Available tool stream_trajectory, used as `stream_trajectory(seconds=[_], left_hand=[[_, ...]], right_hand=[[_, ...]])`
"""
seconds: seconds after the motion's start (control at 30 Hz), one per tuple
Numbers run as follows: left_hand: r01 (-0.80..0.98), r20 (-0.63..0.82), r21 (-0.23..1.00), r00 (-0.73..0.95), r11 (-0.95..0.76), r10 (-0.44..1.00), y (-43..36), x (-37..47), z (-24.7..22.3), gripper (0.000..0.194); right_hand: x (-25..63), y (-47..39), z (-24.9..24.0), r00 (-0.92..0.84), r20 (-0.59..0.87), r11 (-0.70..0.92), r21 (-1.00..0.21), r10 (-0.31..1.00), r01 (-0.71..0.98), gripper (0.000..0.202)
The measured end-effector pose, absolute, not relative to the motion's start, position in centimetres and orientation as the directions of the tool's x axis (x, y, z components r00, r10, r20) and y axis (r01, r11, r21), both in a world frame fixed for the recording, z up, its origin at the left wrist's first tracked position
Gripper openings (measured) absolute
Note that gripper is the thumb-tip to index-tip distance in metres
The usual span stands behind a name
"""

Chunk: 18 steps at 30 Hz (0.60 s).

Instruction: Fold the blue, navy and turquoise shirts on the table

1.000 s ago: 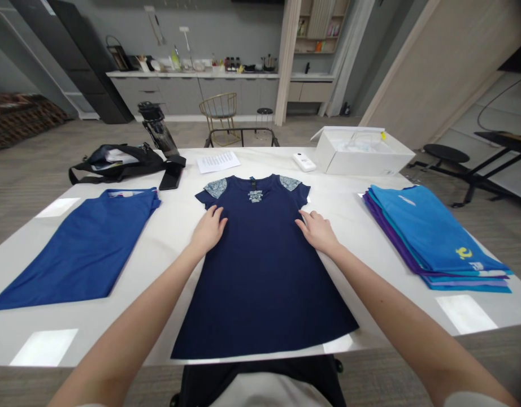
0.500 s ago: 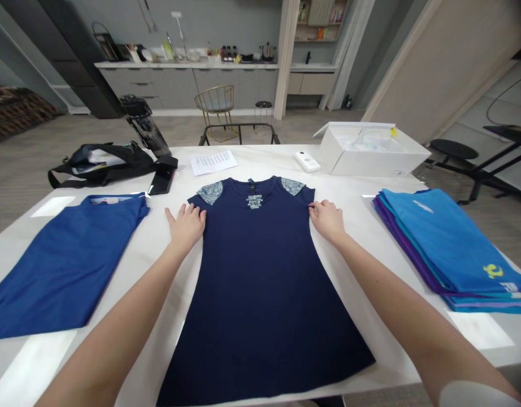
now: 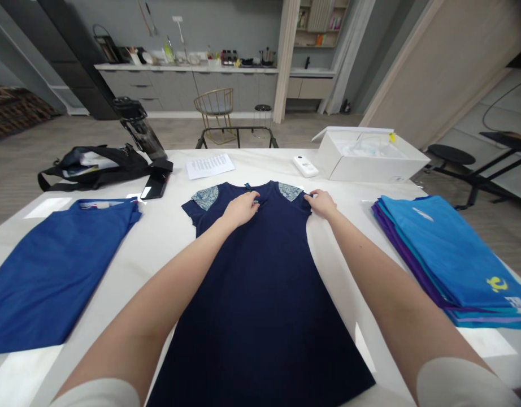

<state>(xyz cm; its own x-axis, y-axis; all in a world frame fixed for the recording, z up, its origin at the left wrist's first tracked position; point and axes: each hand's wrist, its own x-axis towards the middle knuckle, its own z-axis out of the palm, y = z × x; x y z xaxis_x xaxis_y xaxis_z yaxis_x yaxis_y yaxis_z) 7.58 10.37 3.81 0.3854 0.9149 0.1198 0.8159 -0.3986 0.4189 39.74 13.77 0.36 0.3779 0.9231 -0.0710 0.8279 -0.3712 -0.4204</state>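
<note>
A navy short-sleeved top (image 3: pixel 260 294) lies spread out face up on the white table (image 3: pixel 354 237), its neckline away from me and its hem nearest. Pale patterned patches show at both shoulders. My left hand (image 3: pixel 242 209) is at the front of the neckline, fingers curled against the cloth and covering most of the decorated neck placket. At the right sleeve, my right hand (image 3: pixel 322 204) pinches the sleeve's edge between thumb and fingers.
To the left lies a folded blue shirt (image 3: pixel 61 271); to the right, a stack of folded shirts (image 3: pixel 447 249). Along the far side are a black bag (image 3: pixel 95 167), a bottle (image 3: pixel 139 127), a phone (image 3: pixel 155 183), a printed paper (image 3: pixel 209 165), a white device (image 3: pixel 305 166) and an open white box (image 3: pixel 370 161).
My left hand has moved right, from beside the left sleeve onto the neckline. My right hand stays at the right sleeve, where the fabric is slightly shifted.
</note>
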Motion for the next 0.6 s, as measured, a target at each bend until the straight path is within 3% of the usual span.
stream_trajectory(seconds=[0.37,0.6], left_hand=[[0.885,-0.036,0.387,0.296,-0.260,0.955,20.3,18.4,2.6,0.049],[0.900,-0.082,0.389,0.248,-0.198,0.965,22.2,19.5,0.7,0.039]], right_hand=[[41.5,13.8,-0.5,0.305,-0.102,-0.316,-0.476,0.947,0.821,0.033],[42.6,15.0,-1.6,0.271,-0.127,-0.296,-0.539,0.954,0.789,0.032]])
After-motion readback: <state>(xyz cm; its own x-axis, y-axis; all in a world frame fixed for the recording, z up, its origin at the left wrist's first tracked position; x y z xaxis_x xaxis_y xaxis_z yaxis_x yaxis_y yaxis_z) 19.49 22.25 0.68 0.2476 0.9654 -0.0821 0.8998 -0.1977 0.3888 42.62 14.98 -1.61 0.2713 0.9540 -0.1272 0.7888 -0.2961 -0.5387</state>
